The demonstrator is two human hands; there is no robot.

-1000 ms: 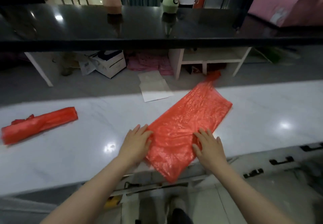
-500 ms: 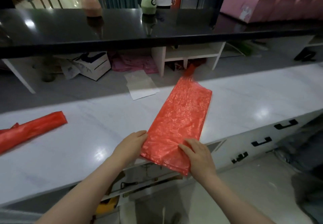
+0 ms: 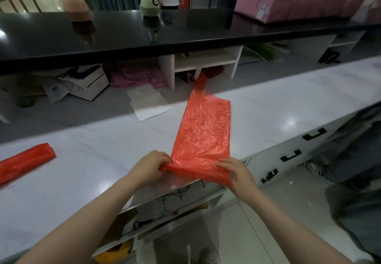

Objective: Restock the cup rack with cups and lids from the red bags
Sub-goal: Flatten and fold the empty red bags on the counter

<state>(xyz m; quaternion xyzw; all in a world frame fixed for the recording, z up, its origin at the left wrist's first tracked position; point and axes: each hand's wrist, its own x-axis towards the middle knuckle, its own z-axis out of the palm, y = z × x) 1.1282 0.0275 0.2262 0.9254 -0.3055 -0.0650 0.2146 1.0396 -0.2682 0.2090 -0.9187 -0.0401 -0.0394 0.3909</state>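
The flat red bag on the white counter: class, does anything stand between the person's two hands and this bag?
Nothing visible does. The left hand and right hand both already pinch the near edge of the flat red bag, which lies on the white counter. The rolled red bag lies far off to the left, apart.

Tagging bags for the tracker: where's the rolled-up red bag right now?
Head view, far left: the rolled red bag lies on the white counter, partly cut off by the frame edge, well left of the left hand and untouched.
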